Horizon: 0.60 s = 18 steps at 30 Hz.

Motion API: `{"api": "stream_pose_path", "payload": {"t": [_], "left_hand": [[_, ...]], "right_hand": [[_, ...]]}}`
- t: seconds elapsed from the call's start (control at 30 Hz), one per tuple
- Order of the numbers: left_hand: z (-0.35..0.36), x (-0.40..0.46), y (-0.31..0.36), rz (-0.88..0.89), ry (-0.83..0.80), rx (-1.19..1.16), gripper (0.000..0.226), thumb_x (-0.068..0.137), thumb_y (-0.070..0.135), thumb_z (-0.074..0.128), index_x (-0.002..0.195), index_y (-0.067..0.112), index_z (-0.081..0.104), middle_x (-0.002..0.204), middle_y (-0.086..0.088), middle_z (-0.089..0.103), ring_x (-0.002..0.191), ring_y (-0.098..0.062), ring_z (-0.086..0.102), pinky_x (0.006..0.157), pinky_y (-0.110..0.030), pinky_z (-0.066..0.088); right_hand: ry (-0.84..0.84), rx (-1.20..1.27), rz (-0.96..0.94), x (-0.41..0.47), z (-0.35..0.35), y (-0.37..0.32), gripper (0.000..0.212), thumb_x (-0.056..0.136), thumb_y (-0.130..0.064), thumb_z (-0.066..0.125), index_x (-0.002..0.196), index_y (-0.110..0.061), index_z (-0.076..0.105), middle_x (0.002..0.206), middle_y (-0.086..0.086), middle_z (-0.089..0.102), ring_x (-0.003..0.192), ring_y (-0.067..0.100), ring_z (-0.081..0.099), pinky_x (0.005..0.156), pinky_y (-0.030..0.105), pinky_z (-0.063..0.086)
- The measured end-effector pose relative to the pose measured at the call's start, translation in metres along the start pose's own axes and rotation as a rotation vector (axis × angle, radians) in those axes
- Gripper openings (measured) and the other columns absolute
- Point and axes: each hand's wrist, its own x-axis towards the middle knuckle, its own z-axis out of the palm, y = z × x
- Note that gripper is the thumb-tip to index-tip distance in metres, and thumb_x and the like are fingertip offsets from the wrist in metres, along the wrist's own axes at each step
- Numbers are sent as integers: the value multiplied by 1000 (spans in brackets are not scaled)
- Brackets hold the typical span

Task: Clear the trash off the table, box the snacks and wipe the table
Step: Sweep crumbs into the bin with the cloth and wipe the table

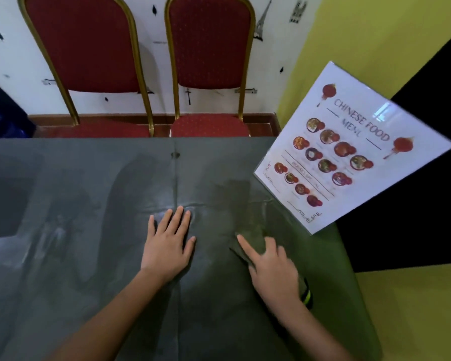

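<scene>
Now my right hand (272,269) lies on the cloth (253,239), a dark grey-green rag nearly the same shade as the desk (76,204) and hard to separate from it. My forefinger points straight out toward the far left across the cloth, and the other fingers (270,244) curl over its bunched middle, so I judge I am pinning and lightly grasping it rather than pinching it up. The cloth's long axis seems to run from near my wrist up and away to the far edge; its exact outline I cannot make out.

My left hand (167,241) rests flat just beside it, to the left, fingers straight and relaxed, grasping nothing, palm down on the desk. The two hands are near each other but apart.

I see no trash and no snacks on the desk from here, so I take the wiping as the step in hand. The wide unwiped stretch lies to my left, beyond the flat hand; the menu card (349,149) stands at the right far corner, close to the cloth. So the sweep should go left and away from the card, and the right hand, already on the cloth, is the one to drive it.
</scene>
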Motion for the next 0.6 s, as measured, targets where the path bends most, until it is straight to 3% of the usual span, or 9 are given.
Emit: {"api": "stream_pose_path", "payload": {"t": [0.07, 0.17, 0.23, 0.37, 0.5, 0.6], "left_hand": [[2, 1, 0, 0, 5, -7, 65, 92, 52, 19, 145, 17, 32, 151, -5, 34, 139, -27, 29, 113, -50, 9], [-2, 4, -3, 12, 46, 17, 62, 91, 50, 26, 139, 16, 45, 143, -7, 46, 132, -27, 41, 111, -48, 8], [-7, 9, -8, 54, 65, 49, 58, 90, 48, 30, 133, 15, 52, 135, -8, 54, 123, -28, 51, 110, -49, 12], [-22, 36, -40, 89, 173, 1, 48, 89, 40, 35, 125, 17, 58, 122, -4, 62, 106, -25, 59, 109, -48, 20], [-28, 82, -101, -168, 213, -79, 52, 91, 33, 33, 137, 12, 46, 145, -13, 42, 134, -30, 39, 110, -54, 19], [-25, 100, -146, -296, 120, -66, 55, 98, 35, 29, 148, 13, 25, 157, -12, 16, 145, -29, 10, 114, -51, 3]], "right_hand": [[6, -42, -10, 17, -1, -5, 71, 77, -36, 73, 137, -50, 39, 109, 10, 56, 76, 24, 56, 50, 34, 50], [42, -70, 5, 99, -8, -31, 55, 95, -37, 46, 143, -52, 24, 127, 11, 44, 96, 28, 53, 70, 38, 49], [98, -28, 42, 161, -11, -51, 52, 97, -33, 43, 143, -51, 26, 130, 13, 41, 100, 31, 51, 73, 40, 47], [16, -26, 23, 207, -11, -86, 53, 97, -29, 45, 142, -50, 29, 131, 14, 40, 100, 34, 51, 71, 41, 46], [49, -44, -378, 141, 2, -110, 65, 76, -32, 66, 134, -49, 43, 110, 13, 56, 76, 31, 57, 54, 36, 48], [39, -39, -645, 130, 2, -99, 57, 80, -37, 55, 135, -48, 42, 107, 11, 59, 72, 28, 57, 51, 34, 47]]}}
